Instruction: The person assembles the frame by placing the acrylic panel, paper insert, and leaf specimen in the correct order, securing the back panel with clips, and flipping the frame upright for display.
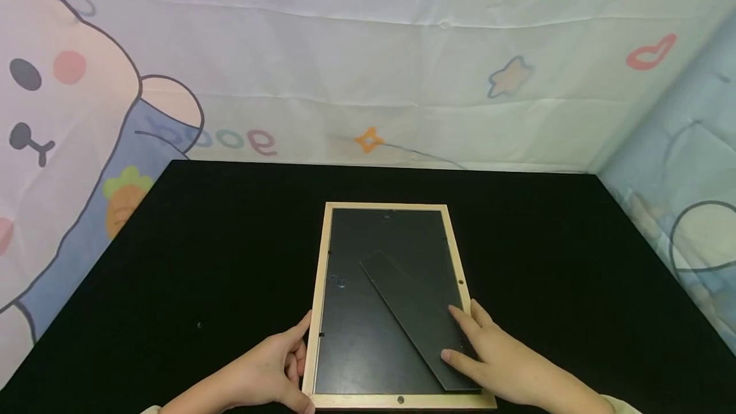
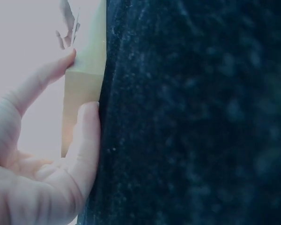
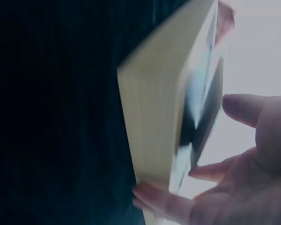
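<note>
A picture frame (image 1: 400,400) with a pale wooden border lies back side up on the black table. Across its dark backing board (image 1: 356,350) runs a slanted black stand (image 1: 414,318), partly lifted off the board in the right wrist view. My left hand (image 1: 267,363) grips the frame's near left corner, with the thumb at the bottom edge and the other fingers along the left side. Over the right side, my right hand (image 1: 506,353) has its thumb and index finger touching the stand, fingers spread. Another fingertip (image 3: 154,194) touches the frame's outer side.
The black table (image 1: 230,241) extends around the frame on both sides. Behind it hangs a pale cloth (image 1: 374,56) with a cartoon animal, a star and a heart. Another cloth (image 1: 690,165) hangs along the right side.
</note>
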A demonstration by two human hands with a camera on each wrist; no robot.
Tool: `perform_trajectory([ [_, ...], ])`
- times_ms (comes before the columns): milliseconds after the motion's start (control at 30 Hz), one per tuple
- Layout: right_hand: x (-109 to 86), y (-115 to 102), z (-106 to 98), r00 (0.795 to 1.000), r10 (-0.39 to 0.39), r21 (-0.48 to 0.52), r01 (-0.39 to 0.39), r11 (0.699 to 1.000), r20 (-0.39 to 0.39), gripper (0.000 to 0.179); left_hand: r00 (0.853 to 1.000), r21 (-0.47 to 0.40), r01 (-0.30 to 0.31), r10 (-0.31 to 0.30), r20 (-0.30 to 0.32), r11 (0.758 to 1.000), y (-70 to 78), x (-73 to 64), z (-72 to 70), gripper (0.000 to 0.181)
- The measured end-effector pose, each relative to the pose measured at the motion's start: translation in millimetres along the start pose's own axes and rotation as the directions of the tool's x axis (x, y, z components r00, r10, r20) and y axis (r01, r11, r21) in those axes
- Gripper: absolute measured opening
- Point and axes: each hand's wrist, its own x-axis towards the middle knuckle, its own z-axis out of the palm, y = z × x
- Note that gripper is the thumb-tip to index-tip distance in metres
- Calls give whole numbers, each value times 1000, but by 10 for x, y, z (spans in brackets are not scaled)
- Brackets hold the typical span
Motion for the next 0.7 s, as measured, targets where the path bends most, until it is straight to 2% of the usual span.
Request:
perform_trajectory([
  [133,-42,-69,178,997,15,-32,-17,999,-73,92,1000,22,-7,7,-10,1000,14,-7,4,126],
  [267,-28,-117,270,987,47,-63,-57,996,-152,98,1000,62,-23,23,-5,998,26,15,3,126],
  [400,17,-136,274,977,68,-82,-86,993,-203,104,999,98,-42,42,2,994,57,71,-15,126],
  [500,66,-134,247,969,39,-97,-65,993,-243,109,998,118,-58,57,9,991,95,128,-42,126],
  [700,203,-113,212,955,14,-114,-50,992,-295,116,999,178,-48,48,4,983,166,260,-124,125],
])
